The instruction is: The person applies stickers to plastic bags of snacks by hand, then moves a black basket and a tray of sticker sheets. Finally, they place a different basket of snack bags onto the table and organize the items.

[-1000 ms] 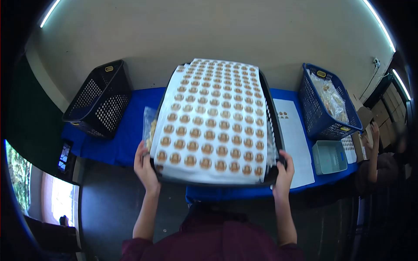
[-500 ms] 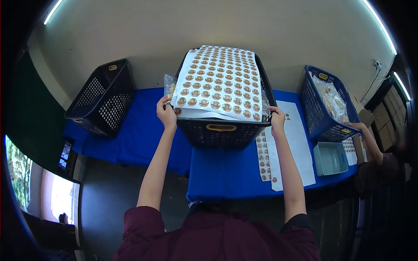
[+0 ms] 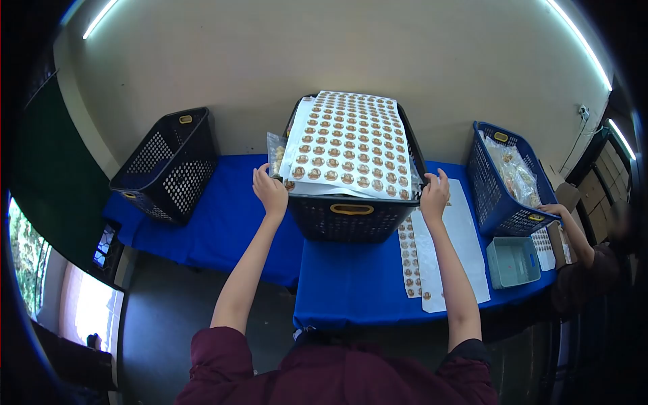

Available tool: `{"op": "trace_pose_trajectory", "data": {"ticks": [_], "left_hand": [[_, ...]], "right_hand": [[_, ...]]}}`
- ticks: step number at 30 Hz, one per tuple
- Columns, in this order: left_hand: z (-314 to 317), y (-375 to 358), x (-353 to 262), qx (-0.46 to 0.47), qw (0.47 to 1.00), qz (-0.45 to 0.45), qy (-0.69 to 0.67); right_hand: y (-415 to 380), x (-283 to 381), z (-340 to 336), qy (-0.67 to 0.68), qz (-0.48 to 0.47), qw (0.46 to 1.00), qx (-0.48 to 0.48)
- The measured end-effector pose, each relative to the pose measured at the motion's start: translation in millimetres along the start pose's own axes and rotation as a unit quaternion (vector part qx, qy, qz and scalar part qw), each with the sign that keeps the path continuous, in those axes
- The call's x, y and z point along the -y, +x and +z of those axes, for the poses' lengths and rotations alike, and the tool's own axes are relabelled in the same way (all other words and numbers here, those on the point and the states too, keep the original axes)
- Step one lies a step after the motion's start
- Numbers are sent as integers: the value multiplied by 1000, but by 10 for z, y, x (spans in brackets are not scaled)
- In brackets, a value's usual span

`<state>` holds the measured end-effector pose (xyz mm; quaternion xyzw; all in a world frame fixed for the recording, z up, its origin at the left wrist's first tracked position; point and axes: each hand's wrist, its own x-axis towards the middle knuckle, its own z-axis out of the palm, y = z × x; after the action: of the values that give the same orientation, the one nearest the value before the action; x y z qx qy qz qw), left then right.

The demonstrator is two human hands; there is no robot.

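A black plastic basket [image 3: 352,228] with a yellow handle stands in front of me on the blue-covered table. Sheets of round brown stickers [image 3: 347,145] lie across its top, covering most of what is inside. A clear plastic bag [image 3: 275,150] with pale contents pokes out at the left rim. My left hand [image 3: 271,194] is at the basket's near left corner, fingers raised and apart. At the near right corner is my right hand [image 3: 435,197], its fingers also spread upward beside the rim. Neither hand appears to grip the basket; slight contact cannot be judged.
Another black basket [image 3: 169,165] stands at the left. On the right is a blue basket [image 3: 503,179] of filled plastic bags, with another person's hand [image 3: 555,210] at its rim. A pale green tub [image 3: 513,263], a white sheet [image 3: 451,256] and a sticker strip [image 3: 408,260] lie nearby.
My fingers have loosened from the basket's rim and lifted at both corners. The whole view has shifted, so the scene sits lower. The other person's hand stays at the blue basket.
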<state>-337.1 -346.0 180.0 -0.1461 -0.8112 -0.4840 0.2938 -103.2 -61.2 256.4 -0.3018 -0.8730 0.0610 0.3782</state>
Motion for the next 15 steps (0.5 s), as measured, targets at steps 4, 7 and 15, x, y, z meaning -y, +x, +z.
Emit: {"op": "trace_pose_trajectory", "data": {"ticks": [4,7,15], "left_hand": [[-9,157,-142,183,983,10,27],[110,363,-200,302,946,-103,54],[548,433,-189,239,959,-104,114]], "right_hand": [[230,142,-60,2,28,974,227],[386,236,80,-76,122,936,321],[405,399,158,-12,183,953,241]]}}
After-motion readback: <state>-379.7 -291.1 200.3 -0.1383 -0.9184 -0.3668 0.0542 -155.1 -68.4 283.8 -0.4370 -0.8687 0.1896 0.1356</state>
